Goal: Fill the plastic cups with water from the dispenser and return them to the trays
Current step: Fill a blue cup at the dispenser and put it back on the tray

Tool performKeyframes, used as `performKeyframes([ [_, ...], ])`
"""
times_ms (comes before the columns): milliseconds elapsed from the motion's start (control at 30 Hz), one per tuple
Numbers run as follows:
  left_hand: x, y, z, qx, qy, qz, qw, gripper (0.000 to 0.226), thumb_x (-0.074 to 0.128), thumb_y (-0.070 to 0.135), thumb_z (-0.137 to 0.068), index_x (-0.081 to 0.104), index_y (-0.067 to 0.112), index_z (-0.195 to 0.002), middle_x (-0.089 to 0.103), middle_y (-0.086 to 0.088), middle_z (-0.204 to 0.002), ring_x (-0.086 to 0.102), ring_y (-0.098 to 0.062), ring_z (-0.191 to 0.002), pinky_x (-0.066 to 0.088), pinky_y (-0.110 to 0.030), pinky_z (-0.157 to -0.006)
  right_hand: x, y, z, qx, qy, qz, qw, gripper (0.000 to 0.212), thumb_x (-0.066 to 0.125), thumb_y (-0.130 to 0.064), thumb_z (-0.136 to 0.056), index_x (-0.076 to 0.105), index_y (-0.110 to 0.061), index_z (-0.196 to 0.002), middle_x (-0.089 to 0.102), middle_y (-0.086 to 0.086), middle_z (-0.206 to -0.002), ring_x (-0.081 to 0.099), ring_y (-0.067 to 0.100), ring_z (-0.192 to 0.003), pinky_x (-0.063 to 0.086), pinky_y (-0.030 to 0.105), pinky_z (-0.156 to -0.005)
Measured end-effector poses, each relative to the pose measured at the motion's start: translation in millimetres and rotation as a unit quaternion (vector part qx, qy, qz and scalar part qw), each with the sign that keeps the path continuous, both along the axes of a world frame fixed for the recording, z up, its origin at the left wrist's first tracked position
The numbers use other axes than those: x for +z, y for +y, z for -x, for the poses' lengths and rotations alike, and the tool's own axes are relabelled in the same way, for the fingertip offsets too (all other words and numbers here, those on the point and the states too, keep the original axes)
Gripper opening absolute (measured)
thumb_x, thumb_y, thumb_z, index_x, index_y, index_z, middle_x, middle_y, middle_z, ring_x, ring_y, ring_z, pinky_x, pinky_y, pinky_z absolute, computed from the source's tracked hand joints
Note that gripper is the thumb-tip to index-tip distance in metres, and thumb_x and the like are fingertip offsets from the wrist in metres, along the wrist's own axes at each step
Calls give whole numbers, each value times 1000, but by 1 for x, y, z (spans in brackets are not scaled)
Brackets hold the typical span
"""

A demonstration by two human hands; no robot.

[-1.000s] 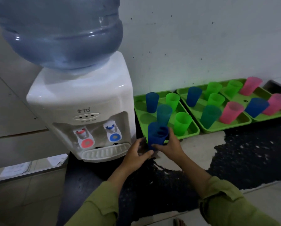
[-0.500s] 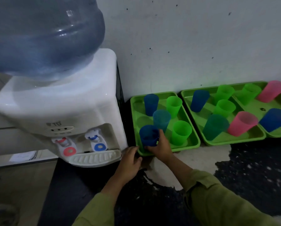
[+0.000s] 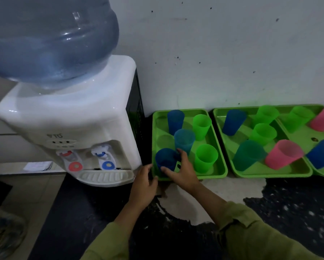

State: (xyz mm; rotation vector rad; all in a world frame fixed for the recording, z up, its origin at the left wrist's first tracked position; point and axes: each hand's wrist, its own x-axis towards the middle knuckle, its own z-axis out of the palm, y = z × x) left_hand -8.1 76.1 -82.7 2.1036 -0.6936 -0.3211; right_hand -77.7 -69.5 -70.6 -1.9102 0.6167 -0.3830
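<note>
My right hand (image 3: pixel 182 168) grasps a dark blue cup (image 3: pixel 165 160), thumb on its near side and fingers curved round the far side. The cup is smooth, slightly see-through plastic, tapered and round, standing upright in the near left corner of a green tray (image 3: pixel 154 128). Whether it holds water I cannot tell.

My left hand (image 3: pixel 144 184) is relaxed, its fingers loosely curved just beside that same corner; I cannot tell whether it touches the rim. Both sleeves are olive cloth.

The tray is glossy plastic, rectangular with rounded corners and a raised lip. Also in it stand a teal cup (image 3: pixel 184 140) just behind my fingers, a blue cup (image 3: pixel 175 121) at the back, and two bright green cups (image 3: pixel 202 126) along the right side.

To the right, a second green tray (image 3: pixel 270 174) and a third tray (image 3: pixel 307 132) hold more green, blue, teal and pink cups.

To the left, close to the first tray, stands a white plastic dispenser (image 3: pixel 73 119) with a large bluish bottle (image 3: pixel 50 38), a red tap (image 3: pixel 71 158), a blue tap (image 3: pixel 103 154) and a ribbed drip tray (image 3: pixel 104 176). The floor (image 3: pixel 288 203) is dark and speckled, with a worn pale patch.
</note>
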Motion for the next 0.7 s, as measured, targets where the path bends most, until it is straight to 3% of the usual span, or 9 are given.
performKeyframes([
  [100, 6, -11, 2, 42, -15, 26, 999, 39, 58, 11, -89, 48, 13, -127, 52, -4, -122, 51, -17, -114, 44, -32, -96, 18, -11, 3, -41, -57, 19, 997, 63, 70, -22, -82, 40, -5, -135, 51, 8, -131, 50, 18, -119, 44, 31, -99],
  [200, 10, -21, 0, 63, -24, 44, 997, 38, 58, 11, -89, 49, 12, -125, 54, -3, -121, 52, -18, -114, 45, -32, -95, 39, -37, -4, -85, -78, 170, 979, 45, 65, -1, -77, 52, 3, -120, 58, 18, -117, 55, 32, -109, 44, 37, -95],
  [333, 10, -25, -2, 70, -20, 44, 996, 37, 58, 14, -89, 48, 14, -125, 51, 2, -119, 51, -17, -114, 48, -41, -94, 55, -77, -26, -11, 47, 255, 966, 67, 68, -12, -74, 42, -2, -134, 46, 19, -133, 42, 35, -122, 31, 36, -106],
  [467, 8, -24, -5, 63, -11, 39, 997, 37, 59, 13, -89, 48, 14, -124, 48, 6, -118, 51, -15, -115, 48, -41, -95, 52, -94, -41, 77, 168, 256, 949, 86, 74, -28, -73, 29, -8, -143, 35, 19, -143, 38, 36, -129, 32, 38, -109],
  [700, 8, -14, -10, 30, 5, 21, 999, 42, 58, 14, -90, 45, 14, -129, 46, -1, -130, 48, -10, -118, 42, -27, -95, 43, -97, -48, 62, 181, 223, 956, 87, 79, -25, -71, 32, -8, -142, 43, 20, -132, 49, 35, -116, 41, 36, -99],
])
